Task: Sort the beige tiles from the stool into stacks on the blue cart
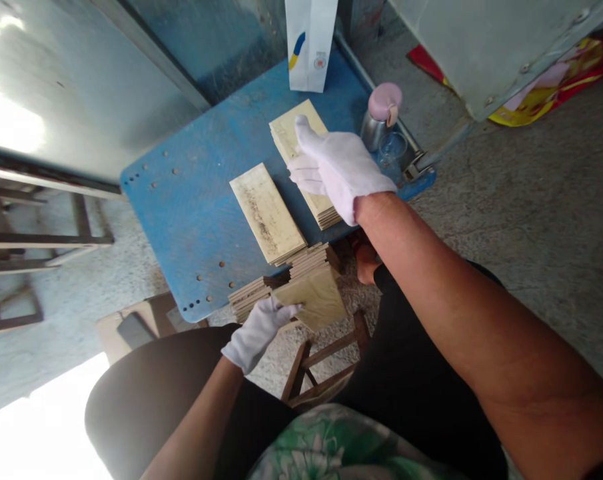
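My left hand [258,332], in a white glove, grips the left edge of a thin, pale yellow rectangular board [317,298] between thumb and fingers. Under and behind that board are stacks of similar boards [251,295], seen by their edges. My right hand [337,167], also gloved in white, hovers over or rests on the right stack of yellow boards [308,127]; contact is unclear. Its thumb points away from the other fingers, which are stretched out, and I see nothing in its grasp. Between the hands lies another stack of boards [267,212], its top one dark-speckled.
The blue table [181,220] also bears a white paper bag [308,73], a pink-lidded flask [384,110] and a clear cup [394,147]. Metal panels [151,73] stand behind. A wooden stool [326,360] is between my legs, a cardboard box [161,313] at left.
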The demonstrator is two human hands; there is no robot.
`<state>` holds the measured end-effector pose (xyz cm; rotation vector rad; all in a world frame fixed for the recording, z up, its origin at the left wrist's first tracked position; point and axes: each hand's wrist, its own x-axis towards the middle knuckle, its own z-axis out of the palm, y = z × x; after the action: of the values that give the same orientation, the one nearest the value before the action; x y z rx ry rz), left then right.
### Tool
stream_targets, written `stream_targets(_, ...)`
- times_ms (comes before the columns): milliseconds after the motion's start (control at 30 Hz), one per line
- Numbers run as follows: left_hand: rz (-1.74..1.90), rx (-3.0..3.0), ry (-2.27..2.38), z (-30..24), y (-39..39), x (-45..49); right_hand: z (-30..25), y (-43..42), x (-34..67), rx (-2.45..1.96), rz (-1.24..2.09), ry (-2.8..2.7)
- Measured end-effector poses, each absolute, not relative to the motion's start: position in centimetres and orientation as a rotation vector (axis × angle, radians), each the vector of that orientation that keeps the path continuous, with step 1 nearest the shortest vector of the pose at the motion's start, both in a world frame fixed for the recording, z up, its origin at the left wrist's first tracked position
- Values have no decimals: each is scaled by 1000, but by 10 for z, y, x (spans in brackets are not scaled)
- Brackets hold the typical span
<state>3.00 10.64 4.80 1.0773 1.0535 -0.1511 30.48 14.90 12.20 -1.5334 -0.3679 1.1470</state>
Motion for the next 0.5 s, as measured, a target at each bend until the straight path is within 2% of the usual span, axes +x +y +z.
stream_targets(200, 282, 949, 1227, 72, 144, 23, 139, 145, 302, -1432, 1177, -157)
stream_targets(500, 547, 925, 1107, 53, 240, 62, 133, 153, 303, -1435, 1155, -183)
